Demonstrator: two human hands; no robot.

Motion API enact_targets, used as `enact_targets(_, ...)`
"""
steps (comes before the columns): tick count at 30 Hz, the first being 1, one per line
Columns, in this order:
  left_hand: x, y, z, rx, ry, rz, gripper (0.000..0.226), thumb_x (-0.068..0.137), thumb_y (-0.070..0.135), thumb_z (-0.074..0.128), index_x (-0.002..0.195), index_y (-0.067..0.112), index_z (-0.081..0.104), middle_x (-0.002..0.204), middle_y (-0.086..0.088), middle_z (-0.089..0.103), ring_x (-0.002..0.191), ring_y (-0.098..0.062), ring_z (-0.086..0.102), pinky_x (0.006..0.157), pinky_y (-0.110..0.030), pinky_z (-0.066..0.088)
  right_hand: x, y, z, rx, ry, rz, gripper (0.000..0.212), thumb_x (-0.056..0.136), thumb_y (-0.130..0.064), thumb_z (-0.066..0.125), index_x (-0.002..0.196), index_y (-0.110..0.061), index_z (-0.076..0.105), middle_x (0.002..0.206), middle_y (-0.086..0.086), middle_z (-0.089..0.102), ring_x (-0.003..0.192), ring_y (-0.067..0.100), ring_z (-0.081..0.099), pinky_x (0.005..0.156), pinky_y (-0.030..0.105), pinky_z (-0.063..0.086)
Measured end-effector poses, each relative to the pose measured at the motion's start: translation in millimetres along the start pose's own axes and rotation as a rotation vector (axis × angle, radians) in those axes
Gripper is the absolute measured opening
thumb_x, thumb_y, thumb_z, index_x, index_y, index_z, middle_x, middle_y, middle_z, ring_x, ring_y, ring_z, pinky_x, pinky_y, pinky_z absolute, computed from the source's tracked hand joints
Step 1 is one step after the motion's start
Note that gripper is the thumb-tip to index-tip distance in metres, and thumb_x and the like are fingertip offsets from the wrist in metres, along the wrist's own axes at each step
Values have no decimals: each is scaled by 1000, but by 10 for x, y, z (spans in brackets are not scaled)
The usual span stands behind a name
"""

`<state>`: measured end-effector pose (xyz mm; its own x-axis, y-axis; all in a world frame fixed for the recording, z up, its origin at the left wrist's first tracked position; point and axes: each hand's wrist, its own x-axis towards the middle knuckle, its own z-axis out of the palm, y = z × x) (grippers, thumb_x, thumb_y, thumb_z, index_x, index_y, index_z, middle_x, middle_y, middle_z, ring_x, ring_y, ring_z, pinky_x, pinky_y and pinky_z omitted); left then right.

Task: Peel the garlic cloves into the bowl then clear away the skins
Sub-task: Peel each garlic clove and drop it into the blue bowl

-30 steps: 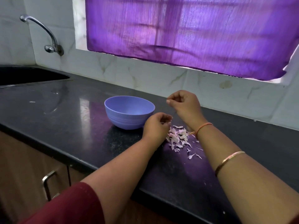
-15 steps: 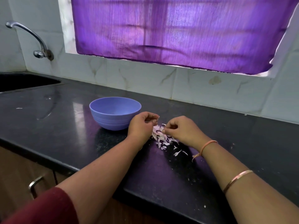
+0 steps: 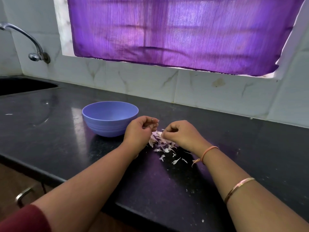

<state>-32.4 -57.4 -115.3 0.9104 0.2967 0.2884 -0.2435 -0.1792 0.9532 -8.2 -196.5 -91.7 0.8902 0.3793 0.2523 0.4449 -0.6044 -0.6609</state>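
Fingers of my left hand (image 3: 140, 130) curl in, contents hidden; my right hand (image 3: 181, 135) pinches skins (image 3: 160, 142) beside the bowl (image 3: 107, 127). I'd sweep strays inward, away from the front edge of the table (image 3: 50, 139).

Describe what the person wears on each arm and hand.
On the left arm a dark red sleeve covers the upper part; the forearm and left hand are bare. The right arm has a thin orange thread at the wrist, its knotted end hanging loose, and a slim copper-coloured bangle further up. The right hand is bare too. No gloves; no rings show.
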Motion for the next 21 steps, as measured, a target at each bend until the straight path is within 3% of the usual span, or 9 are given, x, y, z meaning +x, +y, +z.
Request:
enact_targets(3, -37, 32, 4, -16, -37, 12, 21, 92, 2, 54, 91, 19, 66, 91, 1, 70, 78, -1, 64, 61, -12, 51, 2, 21, -40, 109, 17, 40, 10, 82, -15, 64, 78, -7, 69, 72, -1, 66, 64, 8, 55, 65, 25, 46)
enact_targets(7, -73, 64, 1, -1, -96, 60, 15, 84, 5, 65, 89, 19, 69, 86, 2, 71, 75, -1, 66, 68, -12, 52, 3, 27, -66, 182, 37, 60, 14, 87, -15, 60, 83, -5, 69, 77, 5, 65, 57, 6, 51, 57, 19, 43)
enact_targets(12, -80, 71, -8, -1, -107, 51, 14, 79, 0, 70, 84, 14, 69, 77, 1, 71, 65, 1, 65, 66, -13, 52, 9, 35, -45, 167, 40, 26, 12, 88, -16, 62, 81, -10, 69, 75, 1, 64, 69, 11, 55, 70, 26, 44)
enact_targets(17, -64, 52, -6, 12, -50, 39, 17, 82, 3, 68, 82, 20, 68, 81, 0, 71, 74, -10, 62, 73, -22, 54, 27, 82, -21, 141, 161, 60, 9, 87, -2, 59, 84, -9, 63, 70, 5, 64, 57, 10, 64, 55, 21, 54)
enact_targets(21, -49, 48, -1, -23, -40, 20, 17, 86, 1, 63, 85, 18, 67, 86, -7, 72, 81, -18, 63, 81, -33, 54, 27, 80, -76, -25, 202, 28, 14, 89, -17, 61, 79, -8, 68, 71, 4, 68, 64, 14, 66, 68, 30, 56)
